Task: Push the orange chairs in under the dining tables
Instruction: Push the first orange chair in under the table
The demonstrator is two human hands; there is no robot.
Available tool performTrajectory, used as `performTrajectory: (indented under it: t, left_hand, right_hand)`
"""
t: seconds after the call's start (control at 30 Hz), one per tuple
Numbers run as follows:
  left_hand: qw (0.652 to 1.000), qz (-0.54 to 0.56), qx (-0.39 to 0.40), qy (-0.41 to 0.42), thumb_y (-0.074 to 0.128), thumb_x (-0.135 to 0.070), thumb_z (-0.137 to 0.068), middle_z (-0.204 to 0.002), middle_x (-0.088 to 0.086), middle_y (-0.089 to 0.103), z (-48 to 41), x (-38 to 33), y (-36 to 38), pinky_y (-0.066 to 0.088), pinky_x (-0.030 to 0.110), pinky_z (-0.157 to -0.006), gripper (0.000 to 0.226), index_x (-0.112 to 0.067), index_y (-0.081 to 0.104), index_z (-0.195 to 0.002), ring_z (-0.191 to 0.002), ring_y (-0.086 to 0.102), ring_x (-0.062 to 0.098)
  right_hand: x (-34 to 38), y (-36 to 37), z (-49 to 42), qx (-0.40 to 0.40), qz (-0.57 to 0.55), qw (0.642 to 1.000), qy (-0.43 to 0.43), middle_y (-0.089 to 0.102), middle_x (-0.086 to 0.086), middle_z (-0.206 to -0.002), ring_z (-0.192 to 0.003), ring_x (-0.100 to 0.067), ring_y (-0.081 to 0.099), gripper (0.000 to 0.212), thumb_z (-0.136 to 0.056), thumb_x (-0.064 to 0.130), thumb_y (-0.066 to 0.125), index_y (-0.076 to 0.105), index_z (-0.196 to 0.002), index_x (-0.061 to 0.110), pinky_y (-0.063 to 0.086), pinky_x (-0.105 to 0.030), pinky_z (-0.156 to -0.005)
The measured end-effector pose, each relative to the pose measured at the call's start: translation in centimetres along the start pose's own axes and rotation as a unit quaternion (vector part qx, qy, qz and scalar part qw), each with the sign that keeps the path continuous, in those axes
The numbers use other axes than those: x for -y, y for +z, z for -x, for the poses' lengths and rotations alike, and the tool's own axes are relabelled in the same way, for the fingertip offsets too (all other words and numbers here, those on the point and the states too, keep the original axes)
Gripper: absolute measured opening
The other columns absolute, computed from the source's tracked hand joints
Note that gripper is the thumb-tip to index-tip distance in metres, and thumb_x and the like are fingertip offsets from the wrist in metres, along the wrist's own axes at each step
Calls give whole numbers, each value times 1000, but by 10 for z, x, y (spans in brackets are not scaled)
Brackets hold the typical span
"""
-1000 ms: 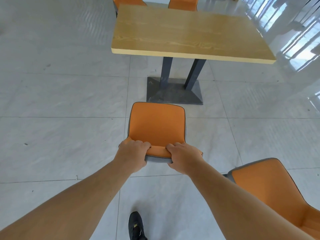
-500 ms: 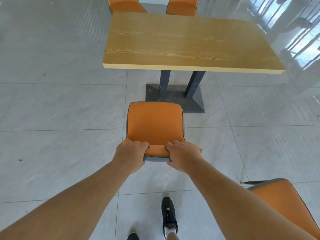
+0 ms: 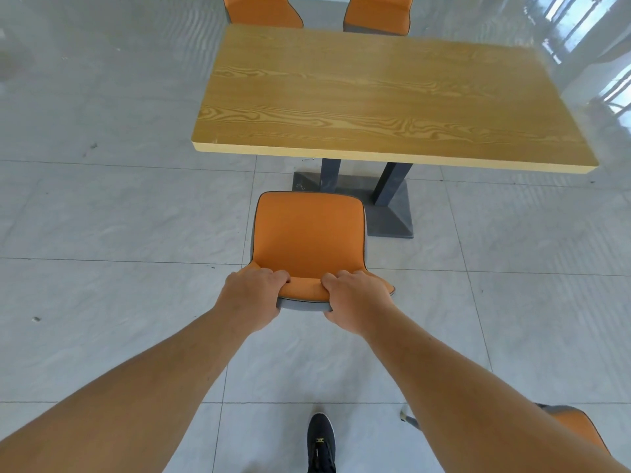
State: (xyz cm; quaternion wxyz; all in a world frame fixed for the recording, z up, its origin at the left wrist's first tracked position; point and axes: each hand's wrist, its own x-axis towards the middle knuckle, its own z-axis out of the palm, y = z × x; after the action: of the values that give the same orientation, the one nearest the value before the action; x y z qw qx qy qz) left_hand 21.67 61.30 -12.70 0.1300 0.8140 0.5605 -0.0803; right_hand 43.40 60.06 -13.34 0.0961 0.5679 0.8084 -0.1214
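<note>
An orange chair (image 3: 309,235) with a grey shell stands on the tiled floor just in front of the wooden dining table (image 3: 375,97). Its seat front reaches the table's dark pedestal base (image 3: 392,213) and lies a little short of the table's near edge. My left hand (image 3: 251,297) grips the top of the backrest on the left. On the right, my right hand (image 3: 355,302) holds the same backrest edge. Two more orange chairs (image 3: 263,10) (image 3: 377,13) sit tucked in on the table's far side.
Another orange chair (image 3: 577,428) pokes in at the bottom right, mostly hidden behind my right forearm. My black shoe (image 3: 321,442) is on the floor at the bottom centre. Bright windows reflect on the floor at the far right.
I have stepped forward with the chair. The table now looks closer and larger, the chair's front has reached the pedestal base, and the bottom-right chair has slid further out of view.
</note>
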Motion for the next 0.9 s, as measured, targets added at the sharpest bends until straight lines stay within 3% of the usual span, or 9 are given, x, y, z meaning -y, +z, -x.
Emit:
performTrajectory:
  t: [0.37, 0.53, 0.9]
  left_hand:
    - [1000, 8, 1, -16, 74, -36, -91, -109, -9, 67, -39, 5, -10, 56, 42, -85, 39, -37, 58, -127, -94, 62, 18]
    - [1000, 15, -1, -21, 74, -36, -93, -111, -7, 67, -53, 4, -13, 54, 46, -90, 40, -36, 57, -129, -97, 63, 20]
    - [999, 12, 15, -28, 70, -32, -95, -109, -6, 66, -67, 20, -24, 53, 45, -89, 36, -36, 59, -129, -95, 62, 20]
  right_hand:
    - [-23, -11, -35, -6, 10, 1000, -17, 55, 3, -89, -79, -23, 56, 34, -95, 50, 67, 56, -115, 25, 54, -37, -66]
    - [-33, -15, -46, -4, 16, 1000, -12, 54, 4, -86, -76, -22, 56, 33, -94, 50, 68, 54, -112, 26, 45, -35, -59]
    - [-27, -16, -67, -3, 10, 1000, -9, 48, 6, -81, -73, -23, 53, 36, -93, 52, 68, 52, -110, 26, 42, -36, -58]
